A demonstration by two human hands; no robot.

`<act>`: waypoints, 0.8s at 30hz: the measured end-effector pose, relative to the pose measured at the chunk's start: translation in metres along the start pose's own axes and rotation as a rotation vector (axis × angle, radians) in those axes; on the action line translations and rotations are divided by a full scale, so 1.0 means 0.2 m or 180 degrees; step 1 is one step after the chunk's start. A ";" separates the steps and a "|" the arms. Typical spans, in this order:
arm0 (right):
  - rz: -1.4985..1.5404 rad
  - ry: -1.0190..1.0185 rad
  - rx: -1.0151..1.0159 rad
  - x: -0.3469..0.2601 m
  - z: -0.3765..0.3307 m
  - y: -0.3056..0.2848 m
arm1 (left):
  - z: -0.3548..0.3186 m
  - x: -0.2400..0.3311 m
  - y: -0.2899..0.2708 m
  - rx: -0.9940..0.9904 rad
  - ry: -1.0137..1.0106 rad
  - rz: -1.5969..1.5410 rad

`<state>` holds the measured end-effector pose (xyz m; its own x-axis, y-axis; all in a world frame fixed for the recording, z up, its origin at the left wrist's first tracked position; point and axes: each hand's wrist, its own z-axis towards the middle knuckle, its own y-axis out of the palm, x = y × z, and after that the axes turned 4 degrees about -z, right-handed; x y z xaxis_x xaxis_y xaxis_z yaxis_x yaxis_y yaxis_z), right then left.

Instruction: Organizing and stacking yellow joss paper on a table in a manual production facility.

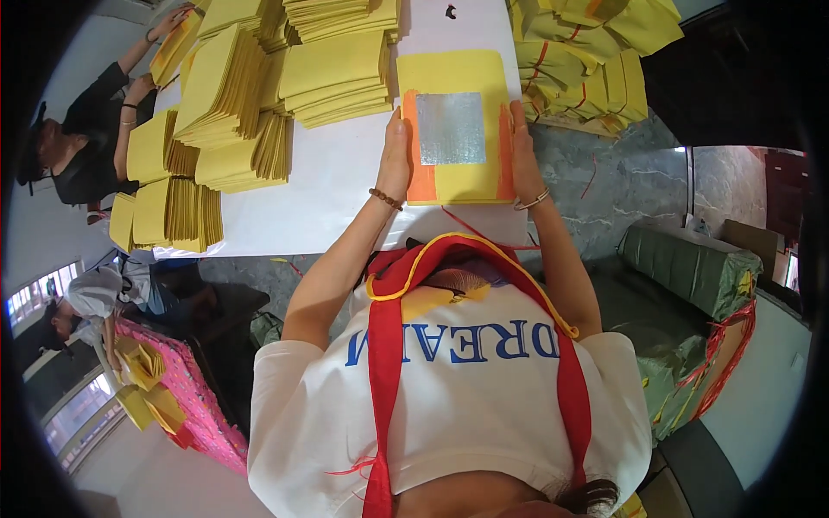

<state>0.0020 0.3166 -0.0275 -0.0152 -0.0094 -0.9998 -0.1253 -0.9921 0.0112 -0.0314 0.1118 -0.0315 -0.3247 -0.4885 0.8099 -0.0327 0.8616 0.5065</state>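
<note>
A stack of yellow paper sheets lies on the white table in front of me. Its top sheet carries a silver foil square between orange strips. My left hand presses flat against the stack's left edge. My right hand presses against its right edge. Both hands squeeze the stack between them. A bead bracelet circles my left wrist and a thin bangle my right.
Several fanned piles of yellow paper cover the table's left and far side. Tied yellow bundles sit at the far right. Another person works at the left, a second lower left. Green wrapped bales stand on the right.
</note>
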 end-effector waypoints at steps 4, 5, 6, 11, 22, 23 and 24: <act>0.0124 0.0308 0.0220 0.02 -0.09 -0.08 | -0.06 0.08 -0.01 -0.0156 0.0978 0.1669; -0.0203 0.0134 0.0245 0.03 -0.10 -0.11 | -0.09 0.11 -0.02 -0.0104 0.1597 0.2648; -0.0529 -0.0028 0.0264 0.03 -0.12 -0.13 | -0.12 0.15 -0.03 -0.0129 0.2111 0.3633; -0.1742 -0.0584 0.0141 0.06 -0.20 -0.16 | -0.22 0.24 -0.02 -0.2101 0.2520 0.4465; -0.0438 -0.0113 0.0141 0.01 -0.25 -0.13 | -0.25 0.18 -0.02 -0.1482 0.2302 0.4688; -0.0332 -0.0114 0.0139 0.00 -0.26 -0.13 | -0.25 0.18 -0.02 -0.1469 0.2232 0.4715; -0.0238 -0.0174 0.0131 0.00 -0.26 -0.13 | -0.25 0.17 -0.01 -0.1450 0.2072 0.4762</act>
<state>0.0576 0.3360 -0.0279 -0.0581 0.0726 -0.9957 -0.1688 -0.9837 -0.0619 0.0050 0.0859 0.0104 0.6012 0.5862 0.5431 0.2130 0.5375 -0.8159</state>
